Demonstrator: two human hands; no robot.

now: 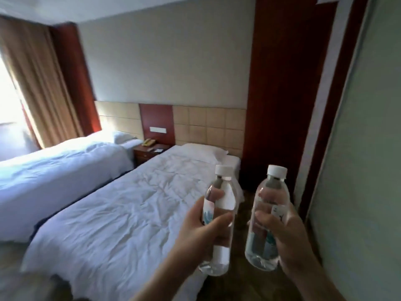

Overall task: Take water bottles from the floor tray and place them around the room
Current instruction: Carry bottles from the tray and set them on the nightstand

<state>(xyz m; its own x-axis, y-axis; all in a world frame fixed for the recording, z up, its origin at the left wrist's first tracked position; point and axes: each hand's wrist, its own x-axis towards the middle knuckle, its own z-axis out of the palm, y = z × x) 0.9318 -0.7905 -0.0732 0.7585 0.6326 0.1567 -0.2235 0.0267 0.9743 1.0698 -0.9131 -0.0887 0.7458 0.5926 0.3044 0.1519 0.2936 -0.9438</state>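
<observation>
While both hands are carrying load, neither is remaining free to steady a bottle, so a slip is becoming likely if grip loosens on the smooth plastic. The left hand [201,233] is grasping the left bottle [219,218] around its labelled middle; the right hand [288,233] is grasping the right bottle [268,216] likewise. Both bottles are standing upright in front of the person, beside the near bed [121,213], showing clear water, white caps and pale printed labels.

I see two white-sheeted beds: the near bed [121,213] with its pillow [204,152], the far bed [54,168] left of it. Between them stands a nightstand [147,154] carrying a telephone [148,141]. Brown curtains [36,88] hang far left.
</observation>
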